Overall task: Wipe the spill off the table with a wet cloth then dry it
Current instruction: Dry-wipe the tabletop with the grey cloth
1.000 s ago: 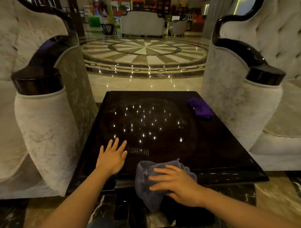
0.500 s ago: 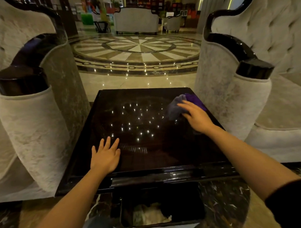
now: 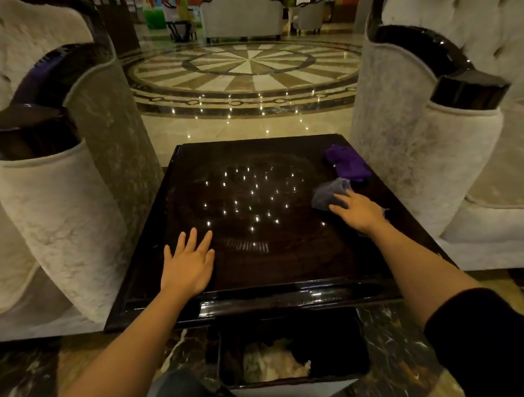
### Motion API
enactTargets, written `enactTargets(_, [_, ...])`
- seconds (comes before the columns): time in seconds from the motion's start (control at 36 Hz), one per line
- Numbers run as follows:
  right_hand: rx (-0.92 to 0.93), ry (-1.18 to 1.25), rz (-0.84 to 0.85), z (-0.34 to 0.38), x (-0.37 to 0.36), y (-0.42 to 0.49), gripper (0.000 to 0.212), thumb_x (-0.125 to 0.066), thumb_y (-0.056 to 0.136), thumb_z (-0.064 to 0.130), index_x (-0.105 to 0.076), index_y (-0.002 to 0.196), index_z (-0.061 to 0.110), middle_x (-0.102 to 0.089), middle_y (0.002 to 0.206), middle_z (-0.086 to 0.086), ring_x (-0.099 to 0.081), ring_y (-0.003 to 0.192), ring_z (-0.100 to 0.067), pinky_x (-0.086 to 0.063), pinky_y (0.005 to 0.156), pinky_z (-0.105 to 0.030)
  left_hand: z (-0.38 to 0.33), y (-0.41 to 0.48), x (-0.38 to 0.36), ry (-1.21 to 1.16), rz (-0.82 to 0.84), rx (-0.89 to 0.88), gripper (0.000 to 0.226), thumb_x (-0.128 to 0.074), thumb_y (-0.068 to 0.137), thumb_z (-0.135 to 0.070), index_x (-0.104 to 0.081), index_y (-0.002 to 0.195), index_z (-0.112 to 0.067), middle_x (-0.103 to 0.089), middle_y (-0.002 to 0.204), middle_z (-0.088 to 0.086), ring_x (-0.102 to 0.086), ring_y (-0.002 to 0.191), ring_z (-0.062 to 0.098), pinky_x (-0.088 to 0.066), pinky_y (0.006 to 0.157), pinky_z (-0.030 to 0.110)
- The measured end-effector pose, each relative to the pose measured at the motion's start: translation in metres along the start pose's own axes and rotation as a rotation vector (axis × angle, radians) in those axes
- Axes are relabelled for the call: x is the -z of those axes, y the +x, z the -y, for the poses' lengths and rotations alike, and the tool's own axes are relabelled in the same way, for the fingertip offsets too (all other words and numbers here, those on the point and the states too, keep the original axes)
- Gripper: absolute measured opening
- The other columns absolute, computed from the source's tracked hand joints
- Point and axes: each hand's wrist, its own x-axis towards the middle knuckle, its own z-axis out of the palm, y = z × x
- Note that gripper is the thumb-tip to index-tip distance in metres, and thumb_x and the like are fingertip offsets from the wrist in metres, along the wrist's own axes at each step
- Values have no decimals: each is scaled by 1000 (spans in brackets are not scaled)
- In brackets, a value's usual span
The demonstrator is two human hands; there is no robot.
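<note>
Since half a second ago, my right hand [image 3: 357, 211] has dragged the grey cloth [image 3: 329, 193] back from the purple cloth [image 3: 347, 162].

Counter [image 3: 287, 274] first: my left hand [image 3: 187, 266] lies flat and open, bracing me; right palm presses the grey cloth, wiping the right side.

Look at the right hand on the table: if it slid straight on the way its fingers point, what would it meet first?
The right hand already rests on the grey cloth, so it would push that. Beyond it, the purple cloth lies slightly to the right; the line probably passes beside it, though depth is unclear.
</note>
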Motion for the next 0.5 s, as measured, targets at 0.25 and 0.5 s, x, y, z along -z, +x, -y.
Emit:
enactTargets(0.25, [292,0,-50,32,-17,-51,46,-50,91,39,-43,135,25,-35,150,-2,-32,136,-23,-27,112,-42,3,6,6,11,-22,20,51,-16,98,-38,-4,147,-28,0,158,7,5,145,27,-2,116,50])
enactTargets(0.5, [533,-46,-8,71,-38,-125,49,-50,90,42,-37,136,37,-32,151,0,-27,139,-18,-22,111,-35,1,2,10,-7,-8,6,51,-15,98,-38,-5,147,-27,1,158,7,5,145,27,-1,116,51])
